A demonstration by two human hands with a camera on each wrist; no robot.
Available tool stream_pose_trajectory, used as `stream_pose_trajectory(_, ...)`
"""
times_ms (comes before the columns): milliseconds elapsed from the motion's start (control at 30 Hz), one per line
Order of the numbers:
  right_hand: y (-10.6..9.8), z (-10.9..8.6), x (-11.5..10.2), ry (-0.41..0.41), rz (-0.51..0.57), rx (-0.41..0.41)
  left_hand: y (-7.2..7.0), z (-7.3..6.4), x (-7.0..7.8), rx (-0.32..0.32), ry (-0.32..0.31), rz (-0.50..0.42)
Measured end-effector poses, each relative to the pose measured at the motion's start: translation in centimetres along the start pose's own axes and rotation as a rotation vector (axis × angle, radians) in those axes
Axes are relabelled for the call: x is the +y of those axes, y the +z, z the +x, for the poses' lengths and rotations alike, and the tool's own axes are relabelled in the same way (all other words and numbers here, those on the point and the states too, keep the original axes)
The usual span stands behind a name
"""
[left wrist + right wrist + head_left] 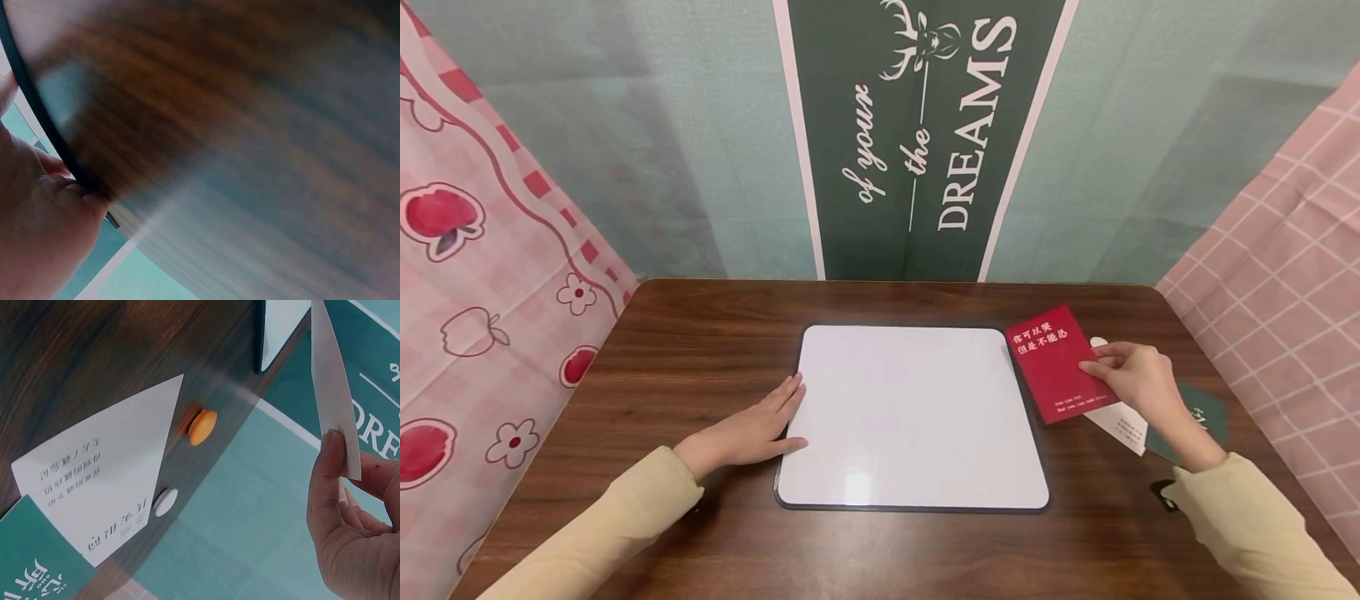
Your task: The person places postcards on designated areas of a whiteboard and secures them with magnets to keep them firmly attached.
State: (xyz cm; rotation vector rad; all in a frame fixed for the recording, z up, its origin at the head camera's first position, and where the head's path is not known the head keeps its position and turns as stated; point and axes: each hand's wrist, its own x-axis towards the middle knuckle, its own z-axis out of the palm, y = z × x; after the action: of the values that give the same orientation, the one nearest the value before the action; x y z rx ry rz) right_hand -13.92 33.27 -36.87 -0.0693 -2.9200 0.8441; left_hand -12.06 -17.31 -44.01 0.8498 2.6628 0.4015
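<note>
- While the brown table (715,325) is topped by a whiteboard (910,417), its nine-o'clock edge is touched by the left hand (748,429), fingers extended.
- Towards two o'clock of the board, a red card (1052,367) is pinched by the right hand (1138,379).
- At three o'clock, a white card (1120,427) is adjoined by a green card (1213,414).
- Near the white card, an orange disc (202,428) and a white disc (165,503) are seen.

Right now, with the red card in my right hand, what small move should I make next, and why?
Probably slide the red card left over the whiteboard, then lower it. Your right hand pinches it by the whiteboard's right side, and your left hand rests on the left edge, where it could help steady things.
</note>
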Motion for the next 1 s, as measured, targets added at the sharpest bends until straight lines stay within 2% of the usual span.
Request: stream_pose_trajectory(1000,2.4,-0.2,-2.2,0.036,0.081,-0.110,0.0,0.1,0.0,-0.018,-0.012,-0.011)
